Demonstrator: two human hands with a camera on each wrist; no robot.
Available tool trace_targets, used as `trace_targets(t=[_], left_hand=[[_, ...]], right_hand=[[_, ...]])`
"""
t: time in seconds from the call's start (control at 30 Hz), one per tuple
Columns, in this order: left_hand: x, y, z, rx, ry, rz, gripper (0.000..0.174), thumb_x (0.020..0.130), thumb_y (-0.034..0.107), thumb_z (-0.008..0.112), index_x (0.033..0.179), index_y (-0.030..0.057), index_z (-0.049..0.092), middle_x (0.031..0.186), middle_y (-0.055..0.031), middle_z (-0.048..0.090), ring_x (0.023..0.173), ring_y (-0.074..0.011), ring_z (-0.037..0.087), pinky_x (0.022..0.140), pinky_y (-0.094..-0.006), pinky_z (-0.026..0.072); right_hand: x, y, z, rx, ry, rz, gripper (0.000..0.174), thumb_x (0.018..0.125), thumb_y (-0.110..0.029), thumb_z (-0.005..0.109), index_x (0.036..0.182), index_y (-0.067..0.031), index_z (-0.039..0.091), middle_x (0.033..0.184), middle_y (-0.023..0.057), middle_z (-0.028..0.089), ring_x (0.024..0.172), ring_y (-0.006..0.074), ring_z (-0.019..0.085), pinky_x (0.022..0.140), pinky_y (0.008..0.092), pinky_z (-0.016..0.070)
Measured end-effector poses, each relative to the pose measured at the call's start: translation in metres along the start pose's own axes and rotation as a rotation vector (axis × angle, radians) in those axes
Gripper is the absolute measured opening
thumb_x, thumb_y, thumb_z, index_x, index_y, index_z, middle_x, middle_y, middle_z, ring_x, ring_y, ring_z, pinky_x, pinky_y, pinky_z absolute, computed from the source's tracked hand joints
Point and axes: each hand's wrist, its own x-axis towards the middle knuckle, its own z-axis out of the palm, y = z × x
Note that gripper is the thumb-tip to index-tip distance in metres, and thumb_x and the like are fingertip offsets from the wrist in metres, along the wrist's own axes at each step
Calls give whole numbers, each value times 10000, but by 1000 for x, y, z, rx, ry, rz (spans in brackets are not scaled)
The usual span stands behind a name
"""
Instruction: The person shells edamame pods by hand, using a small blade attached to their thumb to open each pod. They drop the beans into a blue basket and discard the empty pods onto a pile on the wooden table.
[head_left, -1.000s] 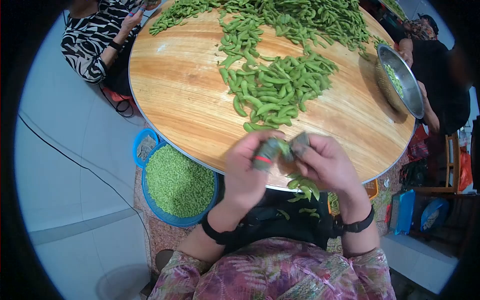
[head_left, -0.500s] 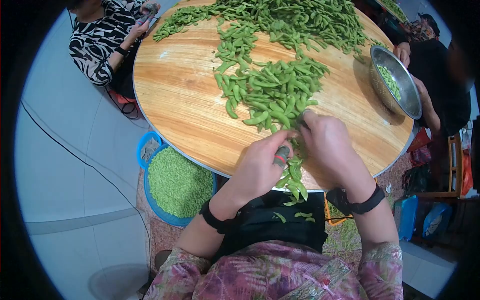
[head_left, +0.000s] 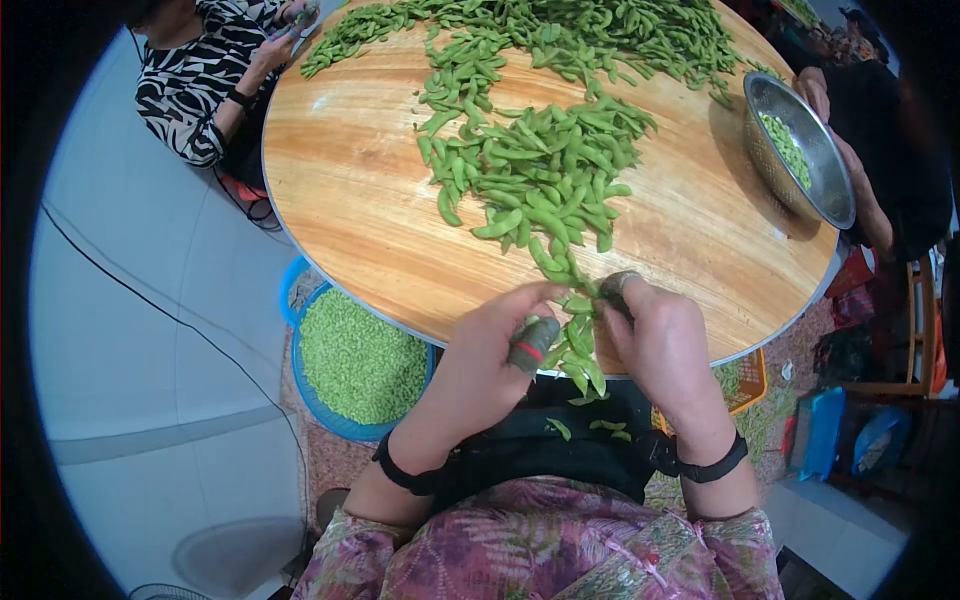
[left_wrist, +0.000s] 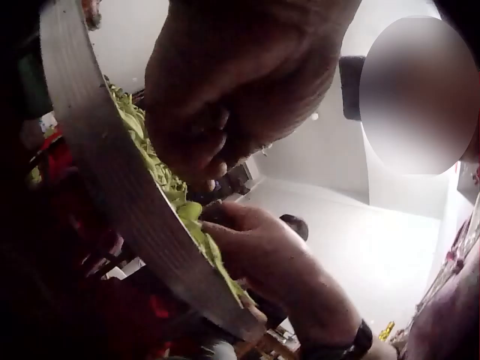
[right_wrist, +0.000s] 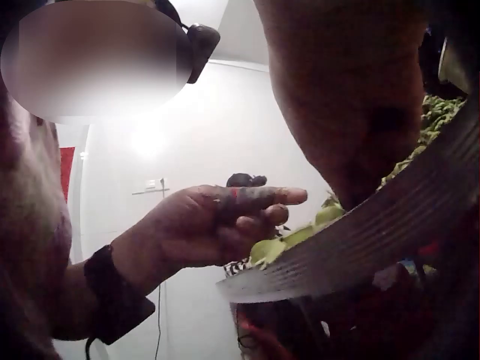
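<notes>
Green bean pods (head_left: 560,160) lie in a pile on the round wooden table (head_left: 350,200), and a strand of them runs to its near edge. My left hand (head_left: 490,360) is just left of that strand, its covered thumb banded in red. The right wrist view shows this left hand (right_wrist: 217,225) with one finger straight, the others loosely curled, and no pod visible in it. My right hand (head_left: 665,335) pinches at a pod on the strand's right side with covered fingertips. In the left wrist view the right hand (left_wrist: 270,251) is at pods (left_wrist: 191,211) by the table edge.
A blue basket (head_left: 300,385) of shelled beans (head_left: 360,355) stands low at the left. On the table's right a person holds a metal colander (head_left: 835,185) with beans. Another person (head_left: 190,95) sits at the upper left. An orange basket (head_left: 755,385) is below the table's right edge.
Both hands were together around something a second ago, then reached into the pods. Now they are farther apart and nearer me, and several pods have been drawn towards the near edge.
</notes>
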Motion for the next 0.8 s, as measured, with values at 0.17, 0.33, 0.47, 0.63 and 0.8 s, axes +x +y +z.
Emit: trace_targets(t=[0.17, 0.33, 0.47, 0.63, 0.8], left_hand=[[5, 3, 9, -489, -52, -136, 375, 823, 38, 545, 1190, -4, 475, 1045, -48, 578, 907, -114, 562, 731, -230, 433], [8, 0, 26, -1203, -188, -113, 391, 773, 53, 622, 1140, -7, 498, 1025, -57, 570, 924, -128, 559, 768, -244, 454], [11, -19, 30, -1329, -127, 51, 288, 742, 5, 630, 1012, 34, 534, 935, -23, 576, 853, -107, 567, 731, -222, 457], [5, -3, 33, -1200, 73, -46, 247, 750, 7, 640, 970, 40, 532, 873, -7, 563, 804, -80, 545, 709, -212, 444], [3, 7, 36, -878, 183, -44, 207, 790, 49, 623, 983, 26, 552, 864, -1, 555, 766, -64, 517, 694, -216, 428]], right_hand=[[-5, 13, -5, 904, -15, 118, 134, 811, -85, 597, 898, 6, 551, 555, 23, 505, 451, 105, 438, 423, 269, 360], [-14, 4, -22, 1583, -547, 352, 144, 896, -160, 517, 926, -22, 542, 620, -26, 479, 479, 22, 355, 447, 182, 284], [-19, -6, -23, 1411, -502, 240, 216, 949, -219, 411, 898, -31, 505, 660, -23, 480, 522, 36, 367, 477, 182, 303], [-24, -4, -20, 1399, -488, 211, 199, 954, -187, 389, 877, -33, 490, 692, -19, 488, 532, 35, 373, 480, 179, 306], [-28, -8, -10, 1341, -369, 209, 190, 953, -150, 378, 869, -26, 494, 673, -19, 486, 505, 36, 366, 457, 177, 291]])
